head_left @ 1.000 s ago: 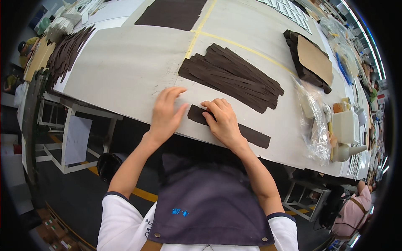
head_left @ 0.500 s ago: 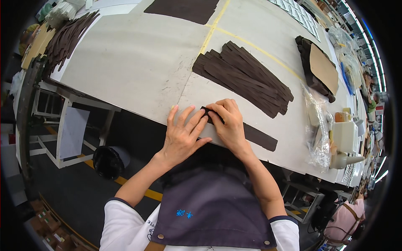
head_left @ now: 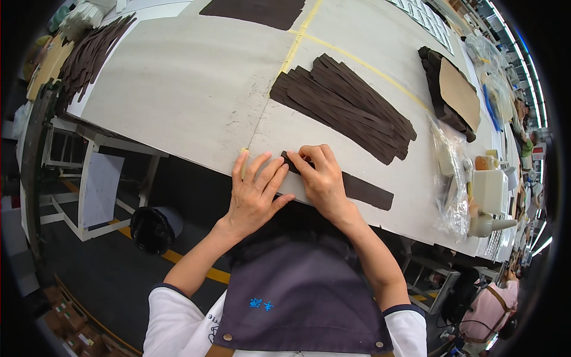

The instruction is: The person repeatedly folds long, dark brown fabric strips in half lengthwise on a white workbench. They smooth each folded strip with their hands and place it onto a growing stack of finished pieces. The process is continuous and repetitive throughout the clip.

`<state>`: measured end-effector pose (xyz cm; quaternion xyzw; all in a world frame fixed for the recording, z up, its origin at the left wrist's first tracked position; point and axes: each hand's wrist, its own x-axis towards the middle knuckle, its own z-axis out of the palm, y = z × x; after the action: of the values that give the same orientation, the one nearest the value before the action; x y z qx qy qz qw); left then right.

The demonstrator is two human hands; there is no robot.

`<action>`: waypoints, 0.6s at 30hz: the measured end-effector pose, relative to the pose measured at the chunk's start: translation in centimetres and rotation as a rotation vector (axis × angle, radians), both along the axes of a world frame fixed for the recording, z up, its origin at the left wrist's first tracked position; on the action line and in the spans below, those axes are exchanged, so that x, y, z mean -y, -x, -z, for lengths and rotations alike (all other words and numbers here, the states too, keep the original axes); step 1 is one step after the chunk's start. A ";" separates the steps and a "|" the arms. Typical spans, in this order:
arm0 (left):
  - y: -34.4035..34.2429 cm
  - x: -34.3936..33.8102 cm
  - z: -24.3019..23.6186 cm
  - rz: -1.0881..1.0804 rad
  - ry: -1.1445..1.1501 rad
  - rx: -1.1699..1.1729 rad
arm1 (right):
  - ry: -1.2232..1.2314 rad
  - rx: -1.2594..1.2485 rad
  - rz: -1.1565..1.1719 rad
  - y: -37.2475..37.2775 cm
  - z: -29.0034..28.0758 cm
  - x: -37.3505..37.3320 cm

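A dark brown leather-like strip point(head_left: 369, 191) lies along the table's near edge and runs under my right hand point(head_left: 326, 181). That hand is closed, thumb and fingertips pinching the strip near its left end, where a short piece shows beyond them. Beside that end, my left hand point(head_left: 253, 193) rests at the table edge with its fingers stretched and slightly spread, the fingertips close to the strip. Something pale yellow shows at one left fingertip. Farther back lies a fanned pile of similar brown strips point(head_left: 345, 110). The part of the strip beneath my right hand is hidden.
A brown sheet point(head_left: 256, 12) lies at the far side; more strips point(head_left: 95, 56) hang at the left. On the right are a dark stack with a tan board point(head_left: 459, 95), clear plastic bags point(head_left: 449, 184) and a white container point(head_left: 491, 191). A bin point(head_left: 156, 231) stands below left.
My left hand has shifted slightly left, and its fingertips stand a little farther from my right hand. The right hand keeps its pinch near the strip's end.
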<state>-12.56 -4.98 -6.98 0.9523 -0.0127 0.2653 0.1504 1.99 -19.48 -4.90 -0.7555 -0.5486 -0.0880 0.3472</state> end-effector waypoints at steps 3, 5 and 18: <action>-0.3 0.2 -1.0 -0.017 0.027 0.005 | 0.036 0.083 0.004 0.2 -0.1 -0.1; -0.5 0.2 -1.2 0.006 0.005 -0.055 | 0.073 0.141 0.013 0.5 -0.2 -0.2; -1.5 -1.0 -3.1 0.007 -0.156 -0.144 | 0.105 0.087 -0.062 -2.7 -2.8 12.1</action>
<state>-11.05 -3.96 -3.89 0.9776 -0.0257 0.1941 0.0773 4.68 -31.55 -2.07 -0.7508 -0.5902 -0.0811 0.2855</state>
